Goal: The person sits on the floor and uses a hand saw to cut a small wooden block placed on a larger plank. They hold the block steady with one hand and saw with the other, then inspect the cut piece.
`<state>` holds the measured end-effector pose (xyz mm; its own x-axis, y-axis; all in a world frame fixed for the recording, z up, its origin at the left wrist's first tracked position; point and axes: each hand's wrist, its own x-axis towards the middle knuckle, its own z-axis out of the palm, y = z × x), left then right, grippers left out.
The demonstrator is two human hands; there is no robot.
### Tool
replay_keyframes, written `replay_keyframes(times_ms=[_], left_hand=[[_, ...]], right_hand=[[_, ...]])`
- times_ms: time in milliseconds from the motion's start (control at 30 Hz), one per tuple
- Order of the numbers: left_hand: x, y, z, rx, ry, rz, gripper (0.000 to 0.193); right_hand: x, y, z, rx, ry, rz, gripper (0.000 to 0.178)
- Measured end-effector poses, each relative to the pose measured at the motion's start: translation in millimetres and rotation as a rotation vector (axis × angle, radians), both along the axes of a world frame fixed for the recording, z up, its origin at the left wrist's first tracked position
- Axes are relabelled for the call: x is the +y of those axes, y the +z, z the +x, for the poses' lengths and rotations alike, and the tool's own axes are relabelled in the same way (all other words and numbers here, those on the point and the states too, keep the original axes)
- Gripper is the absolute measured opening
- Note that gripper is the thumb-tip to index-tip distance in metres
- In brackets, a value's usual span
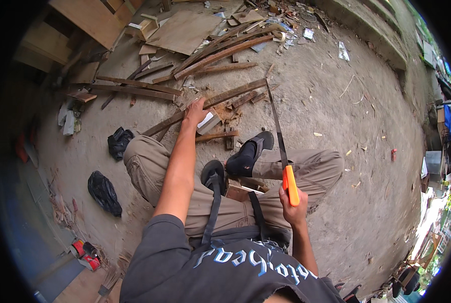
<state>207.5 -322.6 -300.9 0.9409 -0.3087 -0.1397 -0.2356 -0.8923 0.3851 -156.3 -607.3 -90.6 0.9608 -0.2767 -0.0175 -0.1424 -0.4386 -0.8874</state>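
Note:
My right hand is wrapped round the orange and yellow handle of a handsaw. Its long narrow blade points away from me, and the tip is at the far right end of a wooden strip; whether they touch I cannot tell. With my arm stretched out, my left hand grips that strip near its middle. The strip slants from beside my left knee up to the right. Close to my left hand lies a wooden block with a white patch, partly under the strip. Short wood offcuts and sawdust lie beyond it.
Long wood strips and a plywood sheet lie at the far side. Black plastic bags are on my left. Wooden cabinets stand far left. A concrete step runs along the far right. Scraps litter the ground.

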Motion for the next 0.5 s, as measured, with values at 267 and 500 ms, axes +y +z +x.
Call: replay_keyframes(times_ms=[267, 500], left_hand=[[-2.4, -16.7, -25.7, 0.083, 0.055, 0.02, 0.04], [1.5, -41.1, -4.4, 0.104, 0.057, -0.115, 0.032]], right_hand=[[12.1, -11.3, 2.8, 0.097, 0.178, -0.015, 0.019], [46.9, 3.1, 28.5, 0.099, 0.138, 0.046, 0.02]])
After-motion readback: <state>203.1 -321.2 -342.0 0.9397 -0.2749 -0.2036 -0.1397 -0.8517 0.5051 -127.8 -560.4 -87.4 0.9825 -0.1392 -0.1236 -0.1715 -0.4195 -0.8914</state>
